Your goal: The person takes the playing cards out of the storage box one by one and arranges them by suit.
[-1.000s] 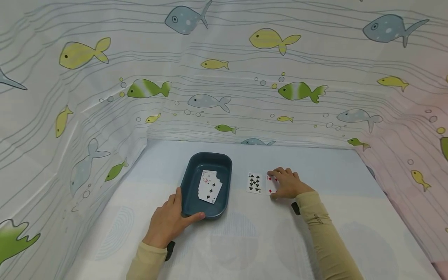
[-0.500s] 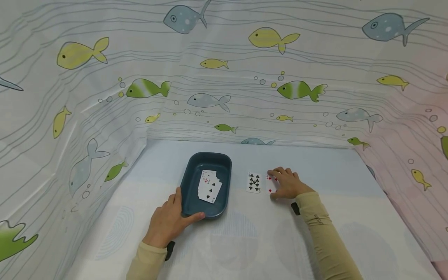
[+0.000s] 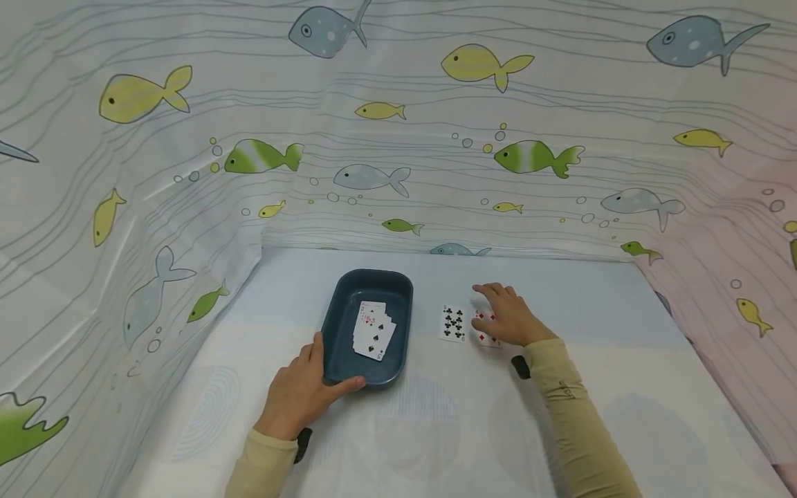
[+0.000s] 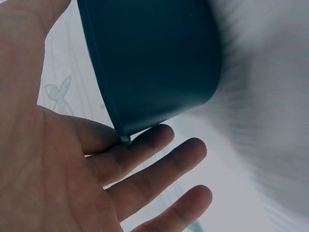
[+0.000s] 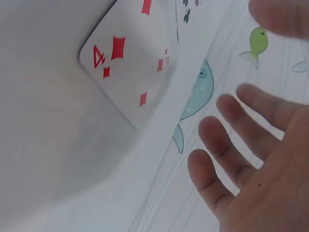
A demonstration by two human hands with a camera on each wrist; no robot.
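A dark blue rectangular tray (image 3: 332,304) stands on the table, with several overlapping playing cards (image 3: 372,332) inside, the three of spades on top. My left hand (image 3: 299,394) rests at its near left corner, thumb along the near rim and fingers at the left side. In the left wrist view those fingers (image 4: 159,179) are fairly straight, and the rim touches the index finger. To the right of the tray lies a nine of clubs (image 3: 453,323). Beside it is a four of diamonds (image 5: 130,58), partly covered in the head view by my right hand (image 3: 510,317), which hovers above it with spread fingers, holding nothing.
A pale patterned cloth (image 3: 423,443) covers the table. Fish-printed sheets (image 3: 398,138) hang at the back and along both sides. The tray's raised wall (image 3: 407,325) stands between the cards inside and the two cards on the cloth.
My right hand has lifted off the four of diamonds and its fingers have spread, so more of the card shows. My left hand and the tray stay in place.
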